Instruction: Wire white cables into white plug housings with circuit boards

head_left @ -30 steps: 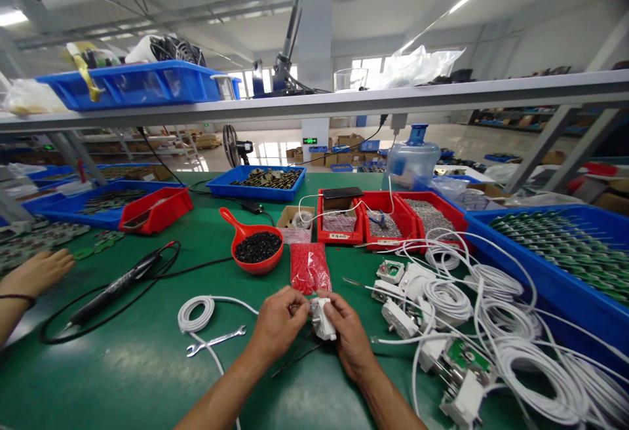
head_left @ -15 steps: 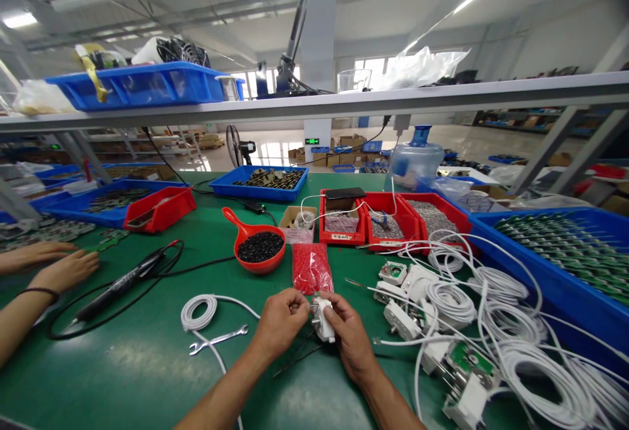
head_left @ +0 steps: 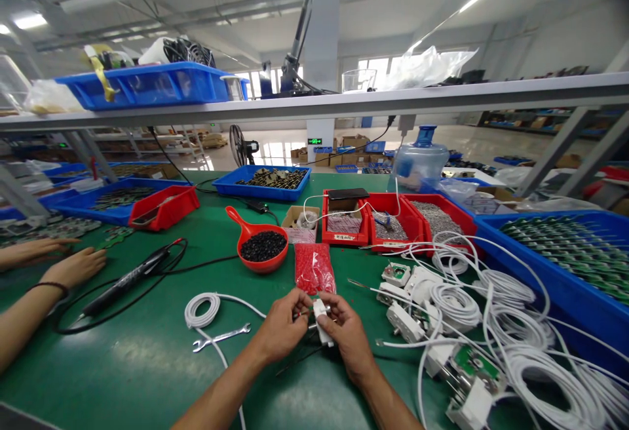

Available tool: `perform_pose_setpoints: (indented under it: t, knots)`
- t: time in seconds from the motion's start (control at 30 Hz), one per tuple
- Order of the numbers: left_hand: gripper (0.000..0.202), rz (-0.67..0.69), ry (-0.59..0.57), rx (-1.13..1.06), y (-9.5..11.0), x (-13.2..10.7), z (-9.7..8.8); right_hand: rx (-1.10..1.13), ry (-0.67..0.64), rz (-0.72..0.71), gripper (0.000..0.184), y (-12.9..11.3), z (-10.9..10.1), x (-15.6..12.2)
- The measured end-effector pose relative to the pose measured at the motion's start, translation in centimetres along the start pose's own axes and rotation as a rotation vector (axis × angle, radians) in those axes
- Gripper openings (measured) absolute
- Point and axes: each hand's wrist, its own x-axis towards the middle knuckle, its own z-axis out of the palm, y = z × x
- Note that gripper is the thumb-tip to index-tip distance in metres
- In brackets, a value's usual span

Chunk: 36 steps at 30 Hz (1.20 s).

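My right hand grips a small white plug housing with metal pins, thumb across its face. Close against its left side, my left hand has its fingertips pinched together; what they hold is too small to make out. A thin dark rod or lead lies below the two hands. Left of my left hand are a coiled white cable and an open-ended wrench. Just beyond my fingertips sits a clear bag of red pieces.
An orange ladle holds black pieces. Red bins stand behind. White plugs and coiled cables crowd the right, beside a blue tray. A black electric screwdriver and a co-worker's hands are at left.
The plug housing has turned in my right hand and now shows a narrower face. My left fingers have come closer to its side. The whole view has shifted slightly.
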Motion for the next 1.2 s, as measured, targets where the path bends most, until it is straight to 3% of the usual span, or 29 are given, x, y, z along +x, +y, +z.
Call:
perform_pose_setpoints:
  t: [0.13, 0.23, 0.37, 0.7, 0.97, 1.2]
  knots:
    - [0.029, 0.067, -0.088, 0.059, -0.9, -1.0, -1.1, -0.111, -0.059, -0.010, 0.051, 0.5, -0.4, 0.1]
    - [0.042, 0.055, -0.080, 0.216, -2.5, -2.0, -2.2, -0.140, -0.056, -0.020, 0.049, 0.5, -0.3, 0.1]
    - [0.015, 0.103, -0.083, 0.330, -4.5, -2.9, -3.1, -0.133, -0.009, -0.027, 0.049, 0.1, 0.5, -0.1]
    - [0.022, 0.064, -0.055, 0.034, -4.2, -3.6, -3.1, -0.238, -0.116, -0.019, 0.050, 0.7, 1.1, -0.7]
    - [0.030, -0.025, -0.074, -0.035, -6.2, -3.9, -2.5, -0.253, -0.230, -0.053, 0.050, 0.3, 1.1, -1.0]
    - [0.034, -0.038, -0.104, 0.018, -6.8, -3.8, -1.9, -0.300, -0.156, -0.074, 0.046, 0.5, 1.1, -0.8]
